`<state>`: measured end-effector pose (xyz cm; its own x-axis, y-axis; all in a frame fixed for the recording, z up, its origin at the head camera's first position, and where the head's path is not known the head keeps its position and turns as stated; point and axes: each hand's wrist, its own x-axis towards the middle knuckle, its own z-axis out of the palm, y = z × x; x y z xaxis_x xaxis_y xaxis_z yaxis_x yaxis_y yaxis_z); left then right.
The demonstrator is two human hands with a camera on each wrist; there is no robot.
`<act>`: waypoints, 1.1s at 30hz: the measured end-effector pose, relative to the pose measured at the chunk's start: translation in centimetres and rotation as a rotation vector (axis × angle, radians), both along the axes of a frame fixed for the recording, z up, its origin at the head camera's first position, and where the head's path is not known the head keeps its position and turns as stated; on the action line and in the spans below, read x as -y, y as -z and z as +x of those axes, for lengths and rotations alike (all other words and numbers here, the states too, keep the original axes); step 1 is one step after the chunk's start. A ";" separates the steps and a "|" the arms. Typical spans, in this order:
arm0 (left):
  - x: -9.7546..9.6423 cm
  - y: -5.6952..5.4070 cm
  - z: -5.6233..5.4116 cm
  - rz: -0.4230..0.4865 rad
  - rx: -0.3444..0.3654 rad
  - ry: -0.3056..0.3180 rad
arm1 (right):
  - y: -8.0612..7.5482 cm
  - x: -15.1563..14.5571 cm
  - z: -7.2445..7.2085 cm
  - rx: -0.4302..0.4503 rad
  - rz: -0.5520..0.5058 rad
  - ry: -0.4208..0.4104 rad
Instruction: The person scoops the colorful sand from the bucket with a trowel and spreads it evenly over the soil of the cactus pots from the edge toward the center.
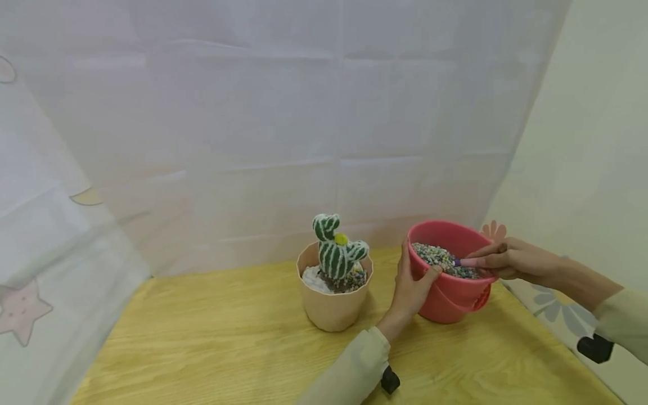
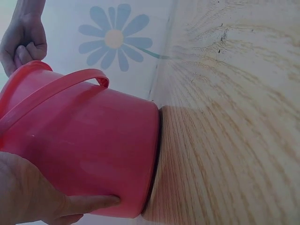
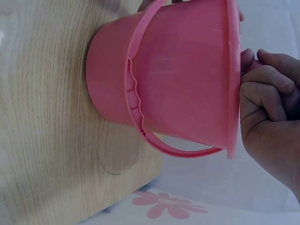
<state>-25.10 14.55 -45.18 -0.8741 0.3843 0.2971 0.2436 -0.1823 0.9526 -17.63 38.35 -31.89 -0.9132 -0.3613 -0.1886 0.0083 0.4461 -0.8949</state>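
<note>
A pink bucket point(image 1: 448, 298) stands on the table, its rim tipped toward me in the head view, with small multicoloured pebbles point(image 1: 434, 255) inside. My left hand point(image 1: 412, 289) grips its near left side, thumb over the rim and fingers along the outer wall. Over the right side of the rim, my right hand point(image 1: 518, 261) holds a small tool by its pink handle point(image 1: 469, 262). The tool's purple part point(image 1: 457, 262) meets the pebbles, and its working end is hidden among them. The bucket's handle point(image 3: 133, 105) hangs down on the near side.
Left of the bucket stands a peach pot point(image 1: 331, 309) with a green knitted cactus point(image 1: 335, 260), white stuffing point(image 1: 315, 279) and some pebbles in it. The wooden table point(image 1: 212, 332) ends at a pale backdrop point(image 1: 253, 140) behind and a flower-printed sheet point(image 2: 114, 39) at the right.
</note>
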 end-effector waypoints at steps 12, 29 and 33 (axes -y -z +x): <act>-0.3 0.4 -0.2 0.004 -0.001 0.017 | 0.4 -0.3 1.1 0.008 -0.150 0.028; -0.3 -0.1 -0.3 0.003 -0.001 0.006 | -0.1 -0.4 2.6 -0.056 -0.128 0.114; -0.1 -0.3 -0.5 -0.004 -0.014 0.010 | -0.4 -0.5 2.8 -0.052 -0.116 0.101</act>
<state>-25.59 14.70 -44.93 -0.8661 0.3941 0.3077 0.2553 -0.1805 0.9499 -14.85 38.83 -31.53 -0.9535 -0.2834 -0.1029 0.0008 0.3390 -0.9408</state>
